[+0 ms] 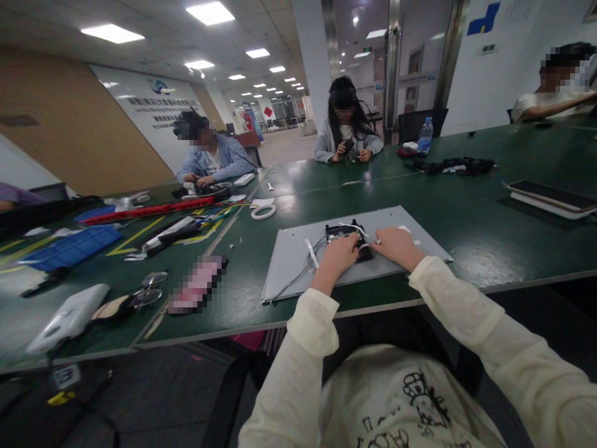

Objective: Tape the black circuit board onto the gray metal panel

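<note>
Your left hand (342,254) is resting over the near left part of a black module (344,232), its fingers bent narrowly onto the frame; you are hiding whatever lies under the fingertips, so one cannot tell whether they are pinching a part or only pressing. Your right hand (397,246) is curling at the module's right edge, thumb and fingers close together; whether it is gripping anything one cannot tell. The module is lying between your two hands, on a grey panel (293,254) that is resting on the bench (303,193) beneath both. As to progress, the work is apparently standing at a middle stage: the module is already sitting on the panel, its inner parts partly showing beyond your left hand, and a grey cable (289,287) is running out to the left of that hand and down to the panel's near left corner. Several items are seemingly remaining unsettled: a white strip (311,254) is lying just left of your left hand, a thin white ribbon (358,230) is crossing the module beyond your fingers, and small white patches (416,242) are showing beside your right hand. Whether the module is being fixed or merely lying loose, the view is leaving unclear.
</note>
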Tool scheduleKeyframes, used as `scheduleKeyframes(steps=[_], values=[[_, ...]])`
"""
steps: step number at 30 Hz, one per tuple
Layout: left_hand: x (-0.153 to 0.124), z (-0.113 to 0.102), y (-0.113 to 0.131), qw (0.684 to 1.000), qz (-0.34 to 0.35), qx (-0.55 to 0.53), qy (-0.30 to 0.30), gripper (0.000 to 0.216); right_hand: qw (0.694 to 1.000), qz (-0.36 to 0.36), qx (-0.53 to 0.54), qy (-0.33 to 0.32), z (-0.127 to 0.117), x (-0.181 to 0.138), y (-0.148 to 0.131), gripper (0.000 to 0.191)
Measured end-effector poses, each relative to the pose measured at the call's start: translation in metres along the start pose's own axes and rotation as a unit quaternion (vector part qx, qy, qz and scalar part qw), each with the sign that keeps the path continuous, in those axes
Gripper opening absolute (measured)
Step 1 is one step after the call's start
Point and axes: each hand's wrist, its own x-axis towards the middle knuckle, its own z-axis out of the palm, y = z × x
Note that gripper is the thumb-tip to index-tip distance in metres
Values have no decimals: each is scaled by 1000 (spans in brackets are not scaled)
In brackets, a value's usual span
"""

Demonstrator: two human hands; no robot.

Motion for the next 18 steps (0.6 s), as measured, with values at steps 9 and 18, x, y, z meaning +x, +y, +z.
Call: scheduleKeyframes(steps=[9,18], values=[[-7,-7,-5,999,-35,1,-7,23,999,46,1,2,3,-1,6,27],[-9,-12,-14,998,-39,-50,28,18,998,57,23,33,1,2,6,22]])
